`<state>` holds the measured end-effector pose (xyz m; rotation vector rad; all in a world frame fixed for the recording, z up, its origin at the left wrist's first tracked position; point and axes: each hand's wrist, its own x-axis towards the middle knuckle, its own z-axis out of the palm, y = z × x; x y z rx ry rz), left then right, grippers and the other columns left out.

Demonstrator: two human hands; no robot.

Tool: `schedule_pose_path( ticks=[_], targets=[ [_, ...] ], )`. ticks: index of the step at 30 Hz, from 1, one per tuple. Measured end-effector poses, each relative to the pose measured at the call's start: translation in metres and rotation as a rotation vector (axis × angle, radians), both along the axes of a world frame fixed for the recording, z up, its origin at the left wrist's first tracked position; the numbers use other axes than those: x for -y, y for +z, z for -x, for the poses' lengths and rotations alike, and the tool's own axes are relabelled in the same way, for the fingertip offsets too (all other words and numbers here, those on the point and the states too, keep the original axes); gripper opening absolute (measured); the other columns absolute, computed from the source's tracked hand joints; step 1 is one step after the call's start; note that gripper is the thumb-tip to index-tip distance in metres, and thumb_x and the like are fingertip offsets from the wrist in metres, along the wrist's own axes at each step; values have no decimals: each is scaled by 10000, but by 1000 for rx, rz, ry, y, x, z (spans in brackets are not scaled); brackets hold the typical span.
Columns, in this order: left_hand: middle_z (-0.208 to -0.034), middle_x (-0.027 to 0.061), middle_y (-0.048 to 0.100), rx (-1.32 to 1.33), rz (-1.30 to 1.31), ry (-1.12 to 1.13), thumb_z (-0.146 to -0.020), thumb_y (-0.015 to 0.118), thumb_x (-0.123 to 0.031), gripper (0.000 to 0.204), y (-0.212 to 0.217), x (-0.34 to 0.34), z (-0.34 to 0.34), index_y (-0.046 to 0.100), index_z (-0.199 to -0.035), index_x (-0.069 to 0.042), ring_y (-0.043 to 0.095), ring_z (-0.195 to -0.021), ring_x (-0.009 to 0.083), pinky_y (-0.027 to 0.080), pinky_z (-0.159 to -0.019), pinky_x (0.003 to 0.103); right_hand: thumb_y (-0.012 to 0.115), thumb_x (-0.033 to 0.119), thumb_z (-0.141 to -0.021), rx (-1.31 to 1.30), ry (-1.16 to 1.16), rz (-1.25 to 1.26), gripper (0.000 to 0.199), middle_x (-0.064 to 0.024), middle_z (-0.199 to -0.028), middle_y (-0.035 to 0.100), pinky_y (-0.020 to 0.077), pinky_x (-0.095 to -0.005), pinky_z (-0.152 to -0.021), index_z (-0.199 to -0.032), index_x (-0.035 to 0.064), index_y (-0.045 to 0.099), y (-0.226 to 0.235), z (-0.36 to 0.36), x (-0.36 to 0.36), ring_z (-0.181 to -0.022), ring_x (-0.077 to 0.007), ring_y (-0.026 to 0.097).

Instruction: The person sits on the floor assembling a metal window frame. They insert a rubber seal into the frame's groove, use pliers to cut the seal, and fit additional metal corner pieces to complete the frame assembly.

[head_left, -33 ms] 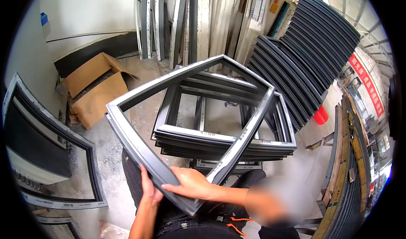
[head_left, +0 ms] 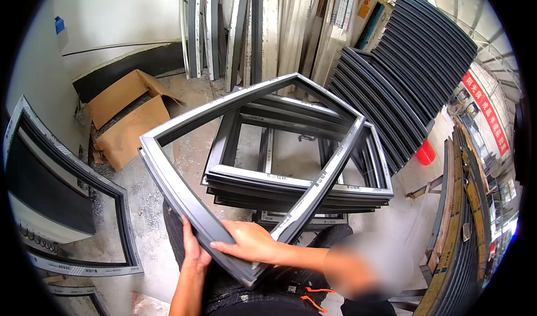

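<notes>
Together, both hands [head_left: 196, 249] [head_left: 246, 241] hold a glossy four-sided frame [head_left: 320, 181].

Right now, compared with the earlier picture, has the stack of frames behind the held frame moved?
No, the stack of frames shows no clear shift in any direction, judged against the cardboard box.

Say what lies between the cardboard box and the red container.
In the head view, left to right: the hand-held frame, the frame stack it partly covers, then the lower end of the tall dark stack.
</notes>
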<state>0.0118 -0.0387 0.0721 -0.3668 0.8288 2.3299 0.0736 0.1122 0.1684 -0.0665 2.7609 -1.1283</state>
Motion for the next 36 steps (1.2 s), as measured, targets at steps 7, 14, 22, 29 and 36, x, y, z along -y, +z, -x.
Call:
schedule_pose_path(
  ticks=[7,14,22,29,36],
  targets=[
    [-1018,121,652,27,-59,63,-922,504,-560,565,8,61,48,570,-1171,-58,655,-899,261,563,-784,420,653,347,-836,-471,-222,-434,333,-135,-983,660,474,-416,-847,-968,42,683,7,29,-111,-948,-319,600],
    [-795,154,637,72,94,67,-900,435,-642,645,-34,134,91,619,-995,-32,625,-669,284,539,-610,428,564,364,-884,-312,-83,-649,366,-111,-757,655,453,-416,-753,-759,50,706,-16,29,-248,-797,-309,607],
    [-837,195,642,113,246,19,-894,490,-596,625,-44,228,122,584,-964,18,650,-719,306,556,-650,422,548,396,-875,-369,12,-573,494,-170,-565,578,458,-474,-588,-530,50,616,-53,52,-187,-576,-382,571],
    [-965,188,616,-853,1729,439,-953,494,-280,326,29,263,131,571,-1018,30,587,-934,327,448,-830,407,631,320,-821,-422,-89,-581,452,-171,-500,526,411,-455,-506,-484,26,570,-48,42,-130,-502,-365,538],
    [-716,154,626,-1405,1705,-107,-890,559,-262,272,46,97,13,657,-749,-52,604,-701,362,478,-657,451,621,355,-838,-423,-66,-493,462,-178,-501,531,437,-458,-515,-520,21,611,-56,36,-60,-498,-367,551]
  ],
)
